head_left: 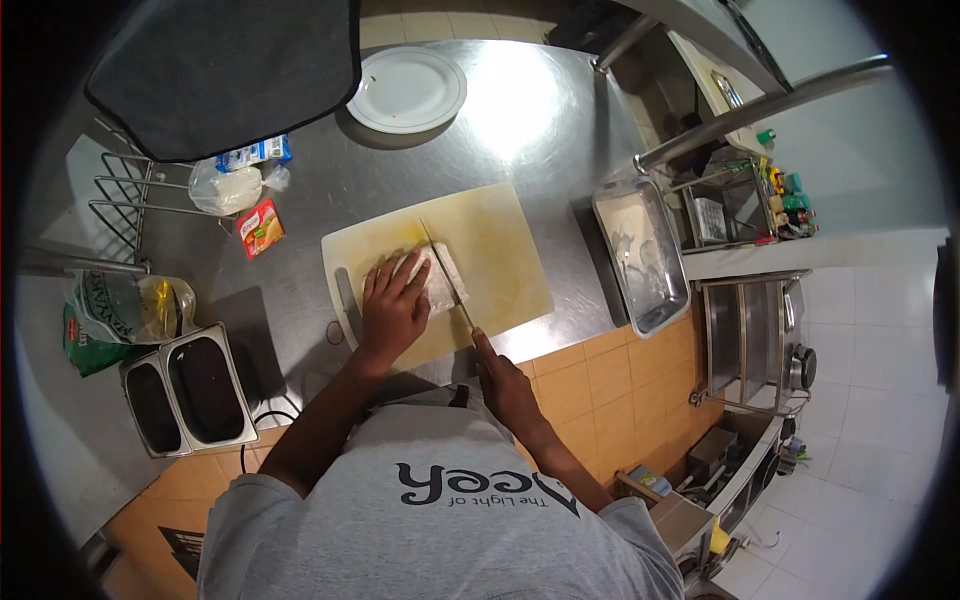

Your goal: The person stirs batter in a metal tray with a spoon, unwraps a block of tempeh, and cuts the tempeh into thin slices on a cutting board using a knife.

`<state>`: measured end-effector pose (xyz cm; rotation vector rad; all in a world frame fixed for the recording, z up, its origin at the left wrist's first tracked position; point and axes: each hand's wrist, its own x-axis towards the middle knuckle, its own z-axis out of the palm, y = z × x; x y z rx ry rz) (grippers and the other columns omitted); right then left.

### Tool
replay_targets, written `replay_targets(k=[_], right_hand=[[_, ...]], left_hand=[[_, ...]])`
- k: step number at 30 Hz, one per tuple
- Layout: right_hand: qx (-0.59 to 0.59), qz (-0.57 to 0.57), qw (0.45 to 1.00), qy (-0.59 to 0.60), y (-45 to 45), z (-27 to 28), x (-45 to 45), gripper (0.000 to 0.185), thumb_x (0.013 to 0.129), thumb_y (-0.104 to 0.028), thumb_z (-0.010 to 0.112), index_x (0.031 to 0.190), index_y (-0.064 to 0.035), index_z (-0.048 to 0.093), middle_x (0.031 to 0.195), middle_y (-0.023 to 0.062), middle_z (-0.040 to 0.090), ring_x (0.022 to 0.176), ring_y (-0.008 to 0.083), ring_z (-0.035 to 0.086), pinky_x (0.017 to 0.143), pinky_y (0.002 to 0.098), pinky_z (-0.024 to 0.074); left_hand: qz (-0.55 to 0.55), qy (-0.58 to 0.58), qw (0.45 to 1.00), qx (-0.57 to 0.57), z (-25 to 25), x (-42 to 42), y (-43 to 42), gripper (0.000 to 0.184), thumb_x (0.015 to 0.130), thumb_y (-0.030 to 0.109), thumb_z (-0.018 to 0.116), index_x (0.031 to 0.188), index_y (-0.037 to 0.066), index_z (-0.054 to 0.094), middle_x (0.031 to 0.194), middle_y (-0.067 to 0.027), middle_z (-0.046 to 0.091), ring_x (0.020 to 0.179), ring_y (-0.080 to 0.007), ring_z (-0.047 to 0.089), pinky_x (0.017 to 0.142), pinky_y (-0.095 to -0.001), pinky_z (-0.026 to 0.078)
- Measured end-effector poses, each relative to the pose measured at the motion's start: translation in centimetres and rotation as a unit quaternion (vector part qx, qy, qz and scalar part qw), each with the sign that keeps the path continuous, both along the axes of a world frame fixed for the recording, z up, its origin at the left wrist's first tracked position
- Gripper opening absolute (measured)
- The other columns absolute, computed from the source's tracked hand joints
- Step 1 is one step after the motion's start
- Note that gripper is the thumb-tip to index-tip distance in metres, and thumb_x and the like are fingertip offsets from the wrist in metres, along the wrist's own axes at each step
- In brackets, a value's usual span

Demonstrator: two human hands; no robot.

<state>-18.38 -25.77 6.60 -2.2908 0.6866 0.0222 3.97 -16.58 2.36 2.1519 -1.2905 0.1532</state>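
On the cutting board (pixel 510 260) lies a pale, pinkish-white block of food (pixel 440 291), whose exact kind I cannot make out. My left hand (pixel 392 305) rests flat over the block's left part, fingers stretched out and slightly apart, hiding some of it. My right hand (pixel 508 388) is closed around the handle of a kitchen knife (pixel 447 275). The blade lies across the block, just right of my left fingertips, its tip pointing away from me. I cannot tell how deep the edge sits. Yellowish stains mark the board.
A white oval plate (pixel 408 90) stands at the far side of the steel table (pixel 300 180). To the right is a metal tray (pixel 642 257) with pale contents. A red packet (pixel 261 229), a plastic bag (pixel 226 188) and metal containers (pixel 207 386) sit on the left.
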Motion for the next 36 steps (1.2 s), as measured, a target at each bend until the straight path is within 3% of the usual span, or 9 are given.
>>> replay_targets(k=[7,16,19,25,36], right_hand=[[-0.027,0.016,0.995,-0.100,-0.4,0.1,0.3,0.067,0.095,-0.007,0.055,0.155,-0.0209,0.029,0.080,0.0228,0.059,0.068,0.0444,0.062,0.061,0.0529,0.0514],[0.000,0.004,0.999,0.033,-0.4,-0.2,1.1,0.061,0.098,-0.010,0.051,0.155,-0.0161,0.028,0.079,0.0267,0.063,0.074,0.0457,0.064,0.067,0.0527,0.0504],[-0.004,0.009,1.000,-0.011,-0.5,-0.9,1.2,0.062,0.098,-0.010,0.051,0.155,-0.0157,0.027,0.079,0.0276,0.064,0.074,0.0458,0.065,0.067,0.0530,0.0505],[0.004,0.006,0.999,0.038,-0.9,-0.7,2.2,0.061,0.098,-0.010,0.051,0.154,-0.0151,0.028,0.078,0.0285,0.064,0.075,0.0465,0.065,0.066,0.0538,0.0502],[-0.003,-0.008,1.000,-0.017,0.2,-0.8,1.4,0.060,0.098,-0.008,0.050,0.154,-0.0149,0.028,0.081,0.0311,0.065,0.078,0.0489,0.065,0.067,0.0547,0.0496]], left_hand=[[0.015,-0.008,1.000,-0.010,-0.4,-0.2,0.0,0.046,0.084,0.016,0.063,0.130,0.012,0.064,0.144,-0.0068,0.053,0.132,-0.0306,0.048,0.111,-0.0515,0.034],[0.004,0.011,0.999,0.036,-0.2,-0.1,-0.1,0.046,0.087,0.016,0.060,0.133,0.011,0.061,0.146,-0.0073,0.050,0.135,-0.0313,0.044,0.113,-0.0519,0.031],[0.005,0.007,0.999,0.040,-0.3,-0.2,0.1,0.047,0.087,0.016,0.059,0.134,0.011,0.060,0.147,-0.0076,0.049,0.135,-0.0317,0.044,0.113,-0.0519,0.031],[0.011,0.002,1.000,0.030,-0.3,-0.2,-0.2,0.045,0.087,0.017,0.060,0.132,0.012,0.062,0.144,-0.0071,0.052,0.132,-0.0322,0.047,0.111,-0.0520,0.035],[0.033,-0.031,0.998,-0.033,-0.6,0.0,-0.1,0.044,0.083,0.015,0.063,0.127,0.012,0.066,0.139,-0.0059,0.057,0.125,-0.0319,0.052,0.108,-0.0501,0.039]])
